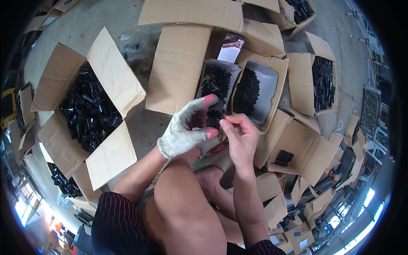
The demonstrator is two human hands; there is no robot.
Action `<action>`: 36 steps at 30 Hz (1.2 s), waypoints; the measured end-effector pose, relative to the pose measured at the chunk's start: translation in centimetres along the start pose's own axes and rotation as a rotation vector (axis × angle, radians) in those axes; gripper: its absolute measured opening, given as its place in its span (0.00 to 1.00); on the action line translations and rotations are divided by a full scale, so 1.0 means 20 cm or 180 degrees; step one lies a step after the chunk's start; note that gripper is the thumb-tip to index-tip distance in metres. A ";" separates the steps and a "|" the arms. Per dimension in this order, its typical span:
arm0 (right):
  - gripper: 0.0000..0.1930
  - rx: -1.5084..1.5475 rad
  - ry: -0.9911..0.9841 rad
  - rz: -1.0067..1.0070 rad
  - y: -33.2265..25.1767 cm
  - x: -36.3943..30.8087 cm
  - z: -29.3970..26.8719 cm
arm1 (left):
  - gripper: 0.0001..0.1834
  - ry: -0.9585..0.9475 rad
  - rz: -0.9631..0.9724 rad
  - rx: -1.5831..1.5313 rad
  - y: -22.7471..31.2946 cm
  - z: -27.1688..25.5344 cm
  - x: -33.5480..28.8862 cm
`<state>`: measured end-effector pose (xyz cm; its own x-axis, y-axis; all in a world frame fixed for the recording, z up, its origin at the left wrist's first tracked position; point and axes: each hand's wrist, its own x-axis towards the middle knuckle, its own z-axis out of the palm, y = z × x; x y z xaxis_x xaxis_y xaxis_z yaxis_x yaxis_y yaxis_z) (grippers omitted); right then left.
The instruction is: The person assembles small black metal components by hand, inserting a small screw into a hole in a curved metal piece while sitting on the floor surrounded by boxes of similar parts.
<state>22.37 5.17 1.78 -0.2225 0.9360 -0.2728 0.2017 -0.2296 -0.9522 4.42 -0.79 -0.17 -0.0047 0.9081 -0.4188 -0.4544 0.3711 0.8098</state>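
Your left hand (182, 129) — in a white knit glove with red fingertips — curls its fingers around a small black part (214, 115), thumb and forefinger pinching it. Your bare right hand (240, 136) presses thumb and forefinger together on the same part, which sits between both hands above your knees. You sit on a grey concrete floor (140, 123). Open cardboard boxes ring you: a large box (108, 68) at left heaped with black parts, two narrow boxes (255, 89) just beyond the hands, another box (323, 83) at right. Bright light shows at the lower rim on both sides.
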 end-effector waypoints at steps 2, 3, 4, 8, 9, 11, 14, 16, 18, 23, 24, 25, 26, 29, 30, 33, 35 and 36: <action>0.05 -0.0105 -0.0068 0.0025 -0.01 0.01 -0.01 | 0.42 0.0015 0.0063 -0.0014 -0.01 0.01 0.01; 0.06 -0.0290 -0.0062 -0.0023 -0.02 0.01 -0.01 | 0.41 0.0056 0.0183 0.0128 0.00 0.01 0.01; 0.07 -0.0474 -0.0053 -0.0070 -0.04 0.01 0.00 | 0.41 0.0094 0.0303 0.0270 0.01 0.02 0.01; 0.13 -0.1396 -0.0196 0.0008 -0.03 -0.01 0.06 | 0.40 0.0149 0.0985 0.2541 0.00 0.01 0.05; 0.13 -0.0700 -0.0103 0.0405 -0.02 -0.01 0.10 | 0.43 0.0076 0.0866 0.2637 0.03 0.02 0.03; 0.14 -0.0246 -0.0059 0.0811 0.04 0.01 0.07 | 0.46 0.0290 0.0544 0.1514 0.02 0.06 0.01; 0.15 0.0518 -0.0187 0.1177 0.09 0.03 0.04 | 0.44 0.0101 -0.0243 0.0092 0.01 0.04 0.04; 0.14 0.0829 -0.0238 0.1189 0.09 0.04 0.04 | 0.41 -0.0315 -0.0621 -0.0183 -0.06 -0.02 0.07; 0.13 -0.0249 -0.0046 0.0924 0.13 0.04 0.02 | 0.34 -0.0225 -0.0898 -0.0277 -0.07 -0.01 0.08; 0.10 -0.1681 0.0787 -0.0013 0.25 0.31 -0.17 | 0.25 0.0160 -0.0945 -0.1140 -0.17 -0.02 0.10; 0.09 -0.1939 0.0995 -0.0200 0.34 0.40 -0.24 | 0.24 0.0204 -0.0977 -0.1243 -0.17 -0.01 0.10; 0.08 -0.2143 0.0796 -0.0142 0.39 0.46 -0.27 | 0.24 0.0259 -0.1005 -0.1349 -0.17 0.00 0.10; 0.07 -0.2341 0.0585 -0.0093 0.41 0.52 -0.28 | 0.23 0.0324 -0.1020 -0.1456 -0.16 0.00 0.11; 0.08 -0.3065 0.0068 -0.0180 0.47 0.57 -0.27 | 0.23 0.0310 -0.1062 -0.1603 -0.16 -0.01 0.11; 0.09 -0.3321 -0.0097 -0.0252 0.47 0.58 -0.25 | 0.23 0.0278 -0.1085 -0.1655 -0.16 -0.02 0.11; 0.09 -0.3460 -0.0152 -0.0702 0.49 0.58 -0.25 | 0.23 0.0212 -0.1124 -0.1758 -0.15 -0.04 0.10; 0.09 -0.3506 -0.0128 -0.0916 0.49 0.58 -0.26 | 0.23 0.0199 -0.1073 -0.1765 -0.16 -0.03 0.10; 0.08 -0.3503 -0.0105 -0.0937 0.49 0.57 -0.26 | 0.23 0.0212 -0.1065 -0.1686 -0.16 -0.03 0.10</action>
<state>26.86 14.95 -10.01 -0.4213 0.9036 -0.0777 0.8612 0.3718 -0.3466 5.34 -0.24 -3.87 0.1663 0.7391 -0.6528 -0.8203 0.4711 0.3244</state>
